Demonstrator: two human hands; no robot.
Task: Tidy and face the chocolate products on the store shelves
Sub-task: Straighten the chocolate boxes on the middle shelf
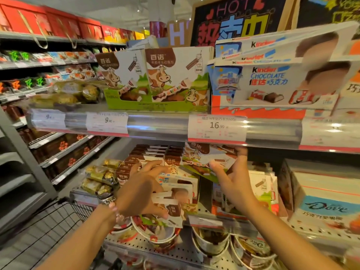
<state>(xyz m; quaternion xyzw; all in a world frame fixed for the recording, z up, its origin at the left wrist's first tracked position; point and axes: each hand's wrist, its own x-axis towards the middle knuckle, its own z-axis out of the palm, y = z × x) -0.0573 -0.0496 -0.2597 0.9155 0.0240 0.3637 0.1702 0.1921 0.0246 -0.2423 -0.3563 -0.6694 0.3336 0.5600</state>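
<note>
Shelf rail (pixel 155 126) above right hand (pixel 235 184) gripping cow-print box (pixel 202 158).

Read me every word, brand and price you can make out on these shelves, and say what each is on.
"kinder CHOCOLATE": white box, top shelf.
"百诺": cow carton beside it.
"16.90": price tag under kinder.
"9.90": price tag further left.
"HOT": chalkboard sign.
"Dove": box, lower right.
Small print: blurred.
</note>
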